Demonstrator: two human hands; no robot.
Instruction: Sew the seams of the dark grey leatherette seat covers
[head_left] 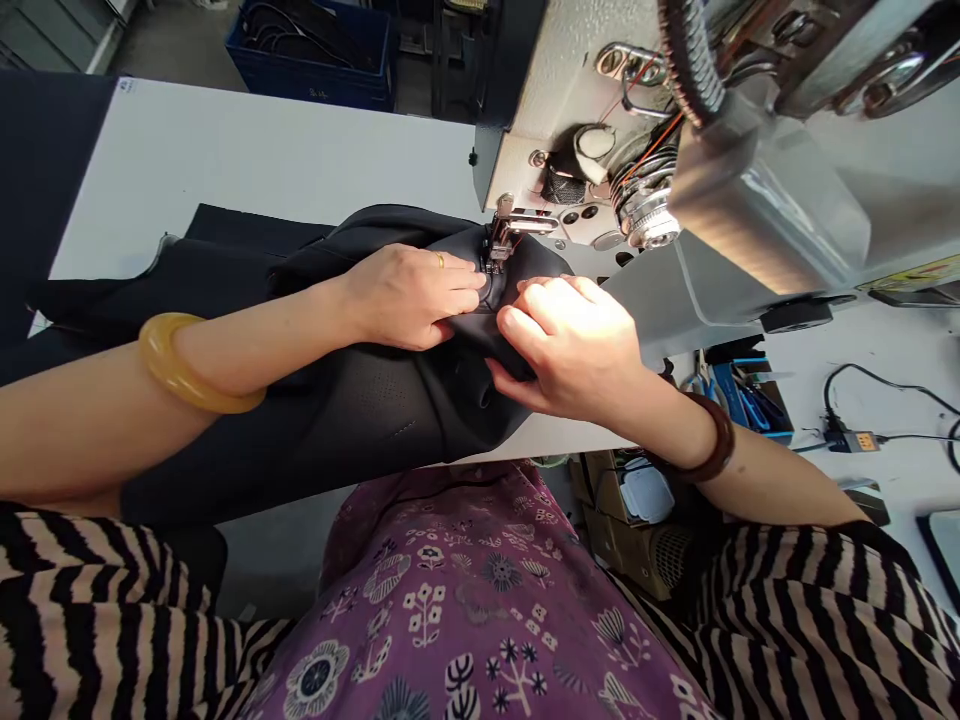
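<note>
A large piece of black fabric (375, 400) lies bunched across the table, its upper right part under the presser foot (498, 255) of a sewing machine (570, 60). Just left of the foot, my left hand (416, 297) presses on the cloth with bent fingers, a ring on one of them. My right hand (570, 345) is curled round a fold of the same fabric, to the right and a little nearer my body. A seam runs between the two hands toward the foot. Orange thread leads down the machine head. The needle's tip cannot be made out.
The white tabletop (300, 150) stretches out behind the cloth. Beyond its far edge stands a blue crate (311, 60) with dark pieces inside. On the right are a blue box of tools (750, 395) and a black cable with a plug (855, 440). Below the table edge sit cardboard boxes (619, 530).
</note>
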